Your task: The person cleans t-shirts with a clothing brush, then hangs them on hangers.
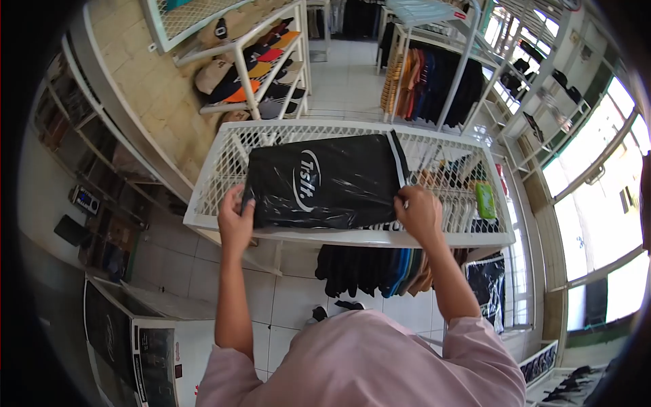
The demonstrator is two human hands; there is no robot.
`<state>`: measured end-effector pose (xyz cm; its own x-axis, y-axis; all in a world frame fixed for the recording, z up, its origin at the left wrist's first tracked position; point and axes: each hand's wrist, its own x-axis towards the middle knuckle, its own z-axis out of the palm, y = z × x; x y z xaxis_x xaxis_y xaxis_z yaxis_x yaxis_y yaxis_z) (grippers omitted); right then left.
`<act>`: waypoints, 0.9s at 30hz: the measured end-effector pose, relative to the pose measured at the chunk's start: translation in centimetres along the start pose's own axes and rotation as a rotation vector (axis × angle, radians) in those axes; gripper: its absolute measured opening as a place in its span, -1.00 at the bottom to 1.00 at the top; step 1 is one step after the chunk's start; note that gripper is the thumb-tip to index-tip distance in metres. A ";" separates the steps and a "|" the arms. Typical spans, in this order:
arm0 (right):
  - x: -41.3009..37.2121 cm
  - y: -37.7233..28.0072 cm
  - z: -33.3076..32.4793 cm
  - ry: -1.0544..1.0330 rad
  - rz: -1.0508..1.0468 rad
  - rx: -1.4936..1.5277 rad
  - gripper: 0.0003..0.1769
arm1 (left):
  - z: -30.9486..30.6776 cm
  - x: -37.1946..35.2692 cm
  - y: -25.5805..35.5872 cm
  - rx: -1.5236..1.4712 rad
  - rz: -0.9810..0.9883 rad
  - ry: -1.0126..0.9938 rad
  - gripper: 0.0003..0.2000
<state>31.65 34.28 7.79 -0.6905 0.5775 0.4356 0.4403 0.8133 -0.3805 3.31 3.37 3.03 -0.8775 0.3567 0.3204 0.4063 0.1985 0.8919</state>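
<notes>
A black plastic mailer bag (346,180) with a white printed logo lies flat on the white mesh rack top (224,169). A pale strip runs along its right end. At the bag's lower left corner, my left hand (237,214) pinches the edge between thumb and fingers. My right hand (417,210) has its fingers closed on the lower right corner, close to the pale strip. What is inside the bag is hidden.
A green packet (485,201) lies on the mesh to the right. Clothes (380,268) hang under the rack's front edge. Caps fill a shelf (271,64) at the back left, and a clothes rack (434,78) stands behind. A white box (183,353) is at lower left.
</notes>
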 end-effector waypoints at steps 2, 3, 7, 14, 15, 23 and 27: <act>-2.7 -0.6 -0.7 0.042 -0.019 0.045 -0.78 | 0.3 2.6 0.4 0.158 0.005 -0.063 -0.56; -3.5 -0.8 -0.9 0.066 -0.028 0.069 -0.77 | 0.6 3.2 -0.1 0.194 0.045 -0.054 -0.58; -2.8 1.3 0.0 -0.140 0.344 0.507 -0.69 | 1.9 5.4 -2.6 0.290 0.149 0.008 -0.65; 0.5 2.5 1.0 -0.288 0.370 0.107 -0.57 | 0.2 2.5 -2.9 0.387 0.051 0.078 -0.78; 1.3 2.4 1.3 -0.356 0.417 0.112 -0.48 | -0.2 1.9 -2.2 0.389 0.017 0.069 -0.78; 2.6 1.2 3.5 -0.274 0.364 -0.086 -0.46 | -1.5 0.6 -2.8 0.339 0.008 0.037 -0.71; 2.9 0.8 4.2 -0.301 0.359 -0.058 -0.49 | -1.1 0.2 -3.0 0.310 -0.043 0.069 -0.74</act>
<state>27.61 36.28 5.34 -0.6207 0.7836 0.0259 0.7069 0.5736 -0.4139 1.63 1.80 0.79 -0.9066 0.2811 0.3146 0.4171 0.4847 0.7689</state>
